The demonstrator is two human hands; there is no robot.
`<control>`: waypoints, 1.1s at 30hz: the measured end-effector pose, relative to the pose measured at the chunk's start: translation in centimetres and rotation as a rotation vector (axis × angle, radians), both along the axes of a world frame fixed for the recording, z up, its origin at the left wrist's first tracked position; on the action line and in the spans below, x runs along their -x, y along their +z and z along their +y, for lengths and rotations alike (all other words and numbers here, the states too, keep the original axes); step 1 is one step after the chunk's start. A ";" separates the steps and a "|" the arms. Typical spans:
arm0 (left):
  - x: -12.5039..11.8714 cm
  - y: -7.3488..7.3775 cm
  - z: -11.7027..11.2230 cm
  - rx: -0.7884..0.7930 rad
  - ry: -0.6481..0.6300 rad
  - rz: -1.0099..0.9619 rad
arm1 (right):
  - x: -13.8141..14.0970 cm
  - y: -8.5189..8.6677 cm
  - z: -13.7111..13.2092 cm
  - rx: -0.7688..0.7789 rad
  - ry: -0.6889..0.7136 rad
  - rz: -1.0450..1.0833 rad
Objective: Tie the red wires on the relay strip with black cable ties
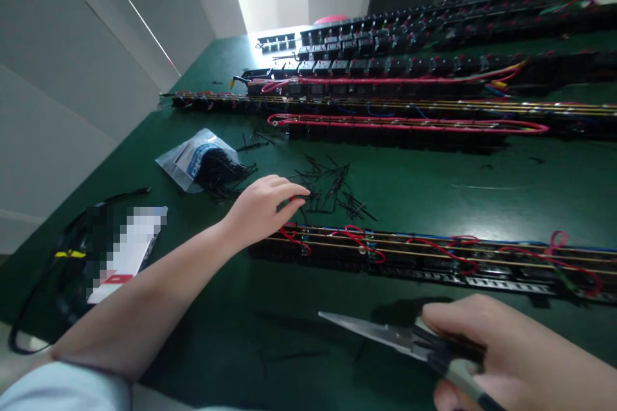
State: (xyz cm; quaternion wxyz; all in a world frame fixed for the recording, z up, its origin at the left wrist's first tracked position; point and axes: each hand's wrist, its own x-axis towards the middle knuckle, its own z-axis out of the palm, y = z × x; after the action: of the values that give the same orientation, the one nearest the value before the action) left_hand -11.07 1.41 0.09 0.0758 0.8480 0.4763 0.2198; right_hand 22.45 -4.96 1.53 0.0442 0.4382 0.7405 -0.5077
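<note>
My left hand [263, 205] reaches over the far edge of a long black wired strip [414, 253]. Its thumb and forefinger come together in a pinch beside a scattered pile of thin black cable ties [332, 183]; whether anything is between the fingertips I cannot make out. Red wire loops and brass-coloured rods run along the strip. At the lower right, my right hand [511, 359] grips a pair of scissors [380, 334] by the handles. The blades are together and point left, nearer to me than the strip.
A clear plastic bag [186, 157] spilling black cable ties lies beyond my left forearm. Several more wired strips [385, 103] run across the back of the green table [414, 186]. At the left are a black cable [72, 225] and a white-and-red packet [128, 250].
</note>
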 end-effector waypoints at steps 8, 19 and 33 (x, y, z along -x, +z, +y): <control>-3.5 1.1 -3.9 -0.107 -0.048 0.163 | -1.1 -0.2 0.0 -0.157 -0.082 0.134; -2.7 -0.8 -2.1 -0.045 -0.276 0.325 | -5.5 -0.7 1.8 -0.954 -0.536 -0.117; -1.1 0.4 -0.8 0.111 -0.310 0.340 | -7.1 -1.3 4.2 -1.082 -0.556 -0.225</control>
State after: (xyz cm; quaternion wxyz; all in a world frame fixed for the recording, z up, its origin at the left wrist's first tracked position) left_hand -9.97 0.60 0.51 0.0736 0.9303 0.3577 0.0330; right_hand 29.56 -0.72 0.19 -0.2403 0.6259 0.7419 -0.0032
